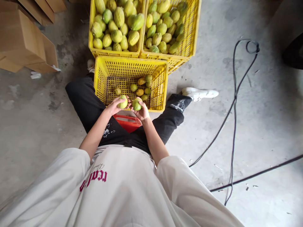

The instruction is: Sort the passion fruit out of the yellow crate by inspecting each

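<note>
My left hand [115,105] is closed around a green-yellow fruit [122,102], and my right hand [142,111] grips a second green fruit [136,104]. Both hands meet just over the near rim of a yellow plastic crate [101,78] that stands between my legs. Several small green and yellow fruits [141,85] lie on the crate's bottom, toward its right side. A red object [127,122] sits under my hands, between my thighs.
Two more yellow crates [189,37] [91,44], piled with green-yellow fruit, stand behind the near one. Cardboard boxes [23,37] lie at the far left. Black cables [234,104] run across the concrete floor on the right. My white shoe [201,93] points right.
</note>
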Motion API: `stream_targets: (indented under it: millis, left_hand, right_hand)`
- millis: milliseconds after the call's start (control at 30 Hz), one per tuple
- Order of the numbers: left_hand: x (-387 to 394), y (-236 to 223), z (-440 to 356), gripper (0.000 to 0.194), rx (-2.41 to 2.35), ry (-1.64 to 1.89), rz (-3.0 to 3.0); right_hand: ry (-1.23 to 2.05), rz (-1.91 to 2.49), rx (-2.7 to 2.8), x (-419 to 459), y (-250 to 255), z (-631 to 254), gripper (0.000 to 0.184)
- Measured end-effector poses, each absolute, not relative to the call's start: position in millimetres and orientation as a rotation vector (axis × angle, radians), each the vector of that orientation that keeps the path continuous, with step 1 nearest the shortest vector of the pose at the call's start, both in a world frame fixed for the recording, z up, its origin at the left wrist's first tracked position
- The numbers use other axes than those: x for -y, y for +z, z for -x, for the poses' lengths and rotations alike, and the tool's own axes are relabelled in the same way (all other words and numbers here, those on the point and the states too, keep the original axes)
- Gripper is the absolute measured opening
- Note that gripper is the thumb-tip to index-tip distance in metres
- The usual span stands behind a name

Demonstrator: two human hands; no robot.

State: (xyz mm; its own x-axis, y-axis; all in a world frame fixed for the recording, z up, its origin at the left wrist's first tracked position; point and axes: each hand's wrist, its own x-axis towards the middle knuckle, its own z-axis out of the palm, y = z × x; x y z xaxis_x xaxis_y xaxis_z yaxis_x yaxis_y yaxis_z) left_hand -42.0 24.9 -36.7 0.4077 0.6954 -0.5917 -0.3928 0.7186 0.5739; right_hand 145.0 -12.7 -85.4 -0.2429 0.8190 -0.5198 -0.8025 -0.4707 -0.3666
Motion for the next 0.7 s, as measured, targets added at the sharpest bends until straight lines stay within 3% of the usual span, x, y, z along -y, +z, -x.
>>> stream_targets:
  millis: [367,533,700]
  left_hand:
    - [-32.1,-35.9,42.7,0.031,-0.929,0.636,-0.187]
    - [-29.0,-36.0,42.6,0.019,-0.95,0.671,-0.301]
    - [-27.9,-35.2,42.8,0.036,-0.992,0.712,-0.346]
  right_hand:
    - [1.916,0.862,0.097,11.0,-69.7,-145.6,0.03]
    - [1.923,0.793,0.03,9.9,-67.7,-149.4,0.038]
    - [1.985,0.762,0.053,10.3,-67.0,-143.4,0.034]
